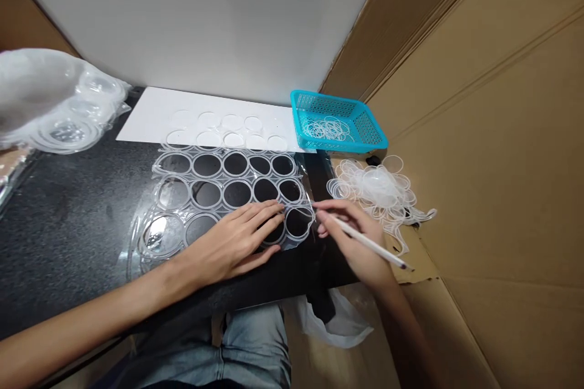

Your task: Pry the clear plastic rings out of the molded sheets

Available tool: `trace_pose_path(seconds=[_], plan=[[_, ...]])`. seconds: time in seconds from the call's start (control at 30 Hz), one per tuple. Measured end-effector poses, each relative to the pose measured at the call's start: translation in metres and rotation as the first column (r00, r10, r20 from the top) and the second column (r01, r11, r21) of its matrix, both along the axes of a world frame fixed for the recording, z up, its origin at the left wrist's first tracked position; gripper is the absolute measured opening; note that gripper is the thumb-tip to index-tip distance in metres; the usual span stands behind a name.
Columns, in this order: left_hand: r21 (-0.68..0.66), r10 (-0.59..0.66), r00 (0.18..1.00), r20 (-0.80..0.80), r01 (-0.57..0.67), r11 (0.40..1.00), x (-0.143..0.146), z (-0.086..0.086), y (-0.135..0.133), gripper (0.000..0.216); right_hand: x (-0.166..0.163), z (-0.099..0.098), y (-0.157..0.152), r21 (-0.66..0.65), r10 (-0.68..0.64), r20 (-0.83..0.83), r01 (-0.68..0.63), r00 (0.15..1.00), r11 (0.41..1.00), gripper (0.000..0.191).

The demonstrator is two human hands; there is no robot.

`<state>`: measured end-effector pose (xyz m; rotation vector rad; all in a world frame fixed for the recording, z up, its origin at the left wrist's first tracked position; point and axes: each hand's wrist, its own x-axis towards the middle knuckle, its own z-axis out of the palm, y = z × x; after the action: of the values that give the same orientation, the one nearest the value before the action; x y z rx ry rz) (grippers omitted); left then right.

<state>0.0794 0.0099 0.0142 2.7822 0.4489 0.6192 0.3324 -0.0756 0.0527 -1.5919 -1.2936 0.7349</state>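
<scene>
A clear plastic sheet with rows of white-edged rings lies on the dark tabletop. My left hand rests flat on its near right part, fingers stretched out and holding nothing. At the sheet's right edge, my right hand is closed, with a slim white pen-like tool lodged between thumb and fingers. The tool's dark tip points back toward me. Thumb and forefinger also touch the rim of the corner ring, which looks slightly bent there. Whether they pinch it cannot be made out.
A turquoise basket holding thin white rings stands at the back right. Nearer, a heap of loose clear rings lies beside the cardboard wall. White board lies behind the sheet; bagged plastic pieces sit at left.
</scene>
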Motion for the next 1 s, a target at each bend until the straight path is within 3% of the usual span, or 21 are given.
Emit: trace_pose_path(seconds=[0.13, 0.27, 0.5, 0.8, 1.0], plan=[[0.045, 0.0, 1.0, 0.003, 0.0, 0.999, -0.015, 0.007, -0.021, 0.028, -0.015, -0.017, -0.009, -0.032, 0.319, 0.083, -0.317, 0.944, 0.948, 0.01], [0.067, 0.024, 1.0, 0.003, -0.024, 0.997, -0.025, 0.002, -0.036, 0.029, -0.02, -0.021, -0.009, -0.049, 0.467, 0.109, -0.465, 0.877, 0.884, 0.011], [0.078, 0.039, 0.999, 0.0, -0.039, 0.996, -0.028, -0.006, -0.04, 0.03, -0.023, -0.022, -0.004, -0.104, 0.543, 0.109, -0.534, 0.832, 0.839, 0.011], [0.112, 0.055, 0.998, 0.03, -0.058, 0.992, -0.024, -0.012, -0.043, 0.03, -0.019, -0.024, 0.0, -0.135, 0.558, 0.147, -0.542, 0.817, 0.829, 0.013], [0.096, 0.073, 0.997, 0.034, -0.076, 0.992, -0.02, -0.015, -0.045, 0.028, -0.025, -0.017, -0.003, -0.12, 0.589, 0.304, -0.583, 0.749, 0.803, 0.018]])
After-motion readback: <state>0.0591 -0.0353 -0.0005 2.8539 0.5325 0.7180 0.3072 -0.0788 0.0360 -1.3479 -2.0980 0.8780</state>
